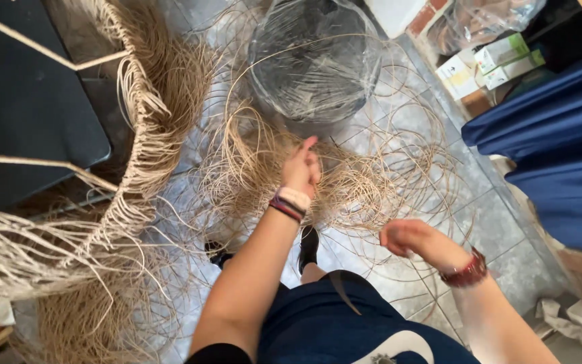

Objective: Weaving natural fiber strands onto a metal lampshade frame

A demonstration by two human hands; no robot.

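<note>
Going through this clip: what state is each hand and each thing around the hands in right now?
left hand: reaching into the fibres, fingers part curled
right hand: loosely closed, blurred; grip unclear
loose fibre pile: tangled, spread on the floor
woven fringe: hanging from a frame
plastic-wrapped tub: upright, covered

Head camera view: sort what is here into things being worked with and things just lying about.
In hand:
left hand, reaching into the loose cane strands on the floor
right hand, closed near thin strands
woven cane edge with hanging fringe

Lying about:
plastic-wrapped round object
small cardboard boxes
blue cloth
crumpled paper
</note>
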